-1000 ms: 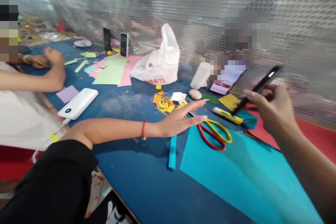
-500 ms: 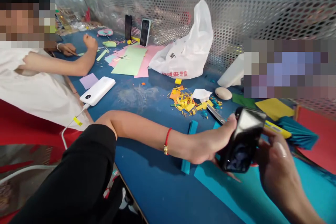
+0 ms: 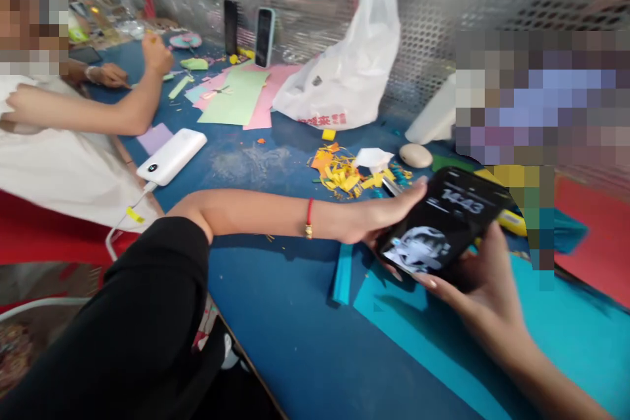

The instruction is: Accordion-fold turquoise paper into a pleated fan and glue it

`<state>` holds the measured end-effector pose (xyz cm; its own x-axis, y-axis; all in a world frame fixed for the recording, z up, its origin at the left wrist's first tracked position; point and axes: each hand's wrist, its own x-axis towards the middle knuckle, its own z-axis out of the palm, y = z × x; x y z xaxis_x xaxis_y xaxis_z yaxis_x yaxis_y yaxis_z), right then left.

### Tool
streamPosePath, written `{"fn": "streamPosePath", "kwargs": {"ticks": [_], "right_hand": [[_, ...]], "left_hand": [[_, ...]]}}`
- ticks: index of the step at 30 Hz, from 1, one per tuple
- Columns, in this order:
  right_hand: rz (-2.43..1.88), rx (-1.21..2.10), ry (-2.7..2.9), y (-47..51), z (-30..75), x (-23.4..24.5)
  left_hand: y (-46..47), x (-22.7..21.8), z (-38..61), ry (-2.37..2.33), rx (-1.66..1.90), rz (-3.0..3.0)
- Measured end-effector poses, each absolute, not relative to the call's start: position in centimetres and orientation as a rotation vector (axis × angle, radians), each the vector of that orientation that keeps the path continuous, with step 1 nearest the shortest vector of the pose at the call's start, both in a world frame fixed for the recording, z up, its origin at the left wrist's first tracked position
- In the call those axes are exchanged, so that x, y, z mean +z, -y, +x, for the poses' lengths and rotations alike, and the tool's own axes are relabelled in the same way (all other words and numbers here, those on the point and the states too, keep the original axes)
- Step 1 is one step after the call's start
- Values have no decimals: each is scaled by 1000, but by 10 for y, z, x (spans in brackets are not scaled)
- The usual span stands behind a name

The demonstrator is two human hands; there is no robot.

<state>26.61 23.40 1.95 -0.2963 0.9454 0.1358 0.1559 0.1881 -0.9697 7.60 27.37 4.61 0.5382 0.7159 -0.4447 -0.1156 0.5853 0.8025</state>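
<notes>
A black smartphone (image 3: 443, 223) is held between my two hands over the right part of the table; its lit screen reads 14:43 above a pale picture. My left hand (image 3: 386, 216), with a red cord bracelet on its wrist, grips the phone's left edge. From below and to the right, my right hand (image 3: 485, 282) holds it, thumb at the bottom edge. Under them lie a large teal paper sheet (image 3: 423, 341) and a folded teal paper strip (image 3: 342, 275). Scissors (image 3: 392, 187) show partly behind my left hand, beside yellow and orange paper scraps (image 3: 344, 174).
A white plastic bag (image 3: 344, 72) stands against the perforated metal wall. A white power bank (image 3: 172, 156) with a cable lies at left, near a co-worker's arm (image 3: 98, 111). Green and pink paper sheets (image 3: 236, 95) and two propped phones (image 3: 264, 36) are farther back.
The phone has tilted flatter and its screen has lit up. My right thumb has moved to its bottom edge. The view has shifted slightly, and the co-worker's raised hand has moved.
</notes>
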Motion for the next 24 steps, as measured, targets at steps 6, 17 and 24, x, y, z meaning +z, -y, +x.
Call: {"fn": "streamPosePath", "kwargs": {"ticks": [6,17,24], "right_hand": [[-945,1302,1637,-231,262,15],[-863,1368,1595,-233,256,20],[-905,1270,1639,-232,262,14]], "left_hand": [[-282,40,60,-723,409,949],[-277,53,56,-750,373,1147],[-281,47,59,-666,369,1034]]}}
